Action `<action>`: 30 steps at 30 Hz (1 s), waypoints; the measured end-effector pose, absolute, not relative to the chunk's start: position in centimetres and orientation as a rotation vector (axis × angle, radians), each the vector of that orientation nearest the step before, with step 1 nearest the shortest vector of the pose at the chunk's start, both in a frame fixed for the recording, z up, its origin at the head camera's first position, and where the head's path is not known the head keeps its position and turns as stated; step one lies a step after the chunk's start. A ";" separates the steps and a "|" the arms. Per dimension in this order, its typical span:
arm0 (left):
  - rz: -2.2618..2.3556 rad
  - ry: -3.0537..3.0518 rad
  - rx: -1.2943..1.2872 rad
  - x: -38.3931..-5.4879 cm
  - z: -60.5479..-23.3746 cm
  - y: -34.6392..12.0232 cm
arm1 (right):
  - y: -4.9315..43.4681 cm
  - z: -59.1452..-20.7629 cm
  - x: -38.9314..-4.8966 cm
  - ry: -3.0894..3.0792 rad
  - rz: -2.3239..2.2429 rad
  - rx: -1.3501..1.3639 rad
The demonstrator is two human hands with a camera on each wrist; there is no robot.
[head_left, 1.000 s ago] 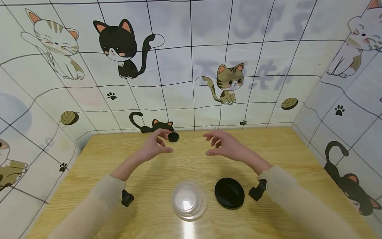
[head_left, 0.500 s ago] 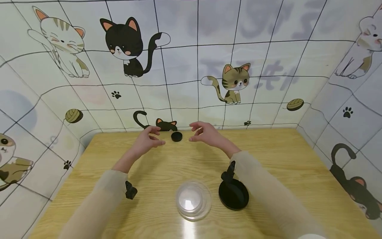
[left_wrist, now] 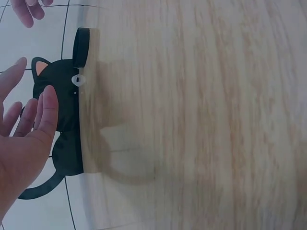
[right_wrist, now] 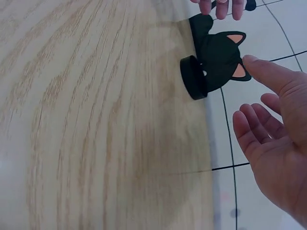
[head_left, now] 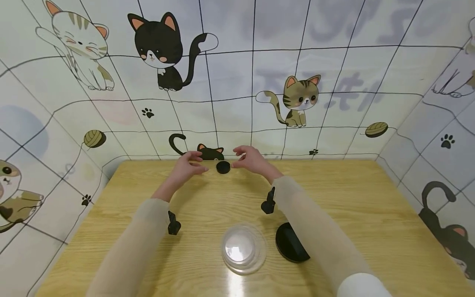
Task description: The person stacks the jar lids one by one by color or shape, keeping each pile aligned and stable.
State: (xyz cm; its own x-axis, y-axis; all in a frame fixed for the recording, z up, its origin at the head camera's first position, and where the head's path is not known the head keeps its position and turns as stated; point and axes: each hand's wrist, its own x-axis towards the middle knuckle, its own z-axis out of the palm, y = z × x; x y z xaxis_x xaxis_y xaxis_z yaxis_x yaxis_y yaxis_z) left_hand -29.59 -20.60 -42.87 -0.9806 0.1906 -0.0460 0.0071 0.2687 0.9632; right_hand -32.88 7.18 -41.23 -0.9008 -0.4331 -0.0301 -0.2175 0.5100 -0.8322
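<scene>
A small black round cap stands at the back edge of the wooden table, against the cat-print wall. Just left of it, my left hand hovers with loosely bent fingers and a gap to the cap. On the other side my right hand is closer, its thumb tip right at the cap's side. In the left wrist view the cap shows its upright rim beyond my left hand. The right wrist view has the cap left of my right hand. Neither hand holds anything.
Nearer on the table sits a clear round plastic container. Beside it lies a larger black round lid, partly covered by my right sleeve. White walls printed with cats enclose the back and sides.
My right hand has moved left and further back, up to the cap's right side. My left hand has drawn off the cap's side, then come nearer again. My right sleeve now covers part of the lid.
</scene>
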 end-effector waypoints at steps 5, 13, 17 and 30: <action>1.798 2.338 0.206 -30.2 -43.6 -19.8 | 6.8 -42.3 -33.3 2.482 -1.335 -0.501; 1.792 2.305 0.189 -30.9 -45.2 -17.9 | 6.3 -44.4 -33.4 2.438 -1.377 -0.426; 1.803 2.307 0.168 -30.8 -45.4 -17.4 | 6.1 -45.5 -33.6 2.420 -1.402 -0.421; 1.750 2.346 0.152 -31.6 -46.5 -17.4 | 5.7 -46.9 -34.4 2.424 -1.316 -0.570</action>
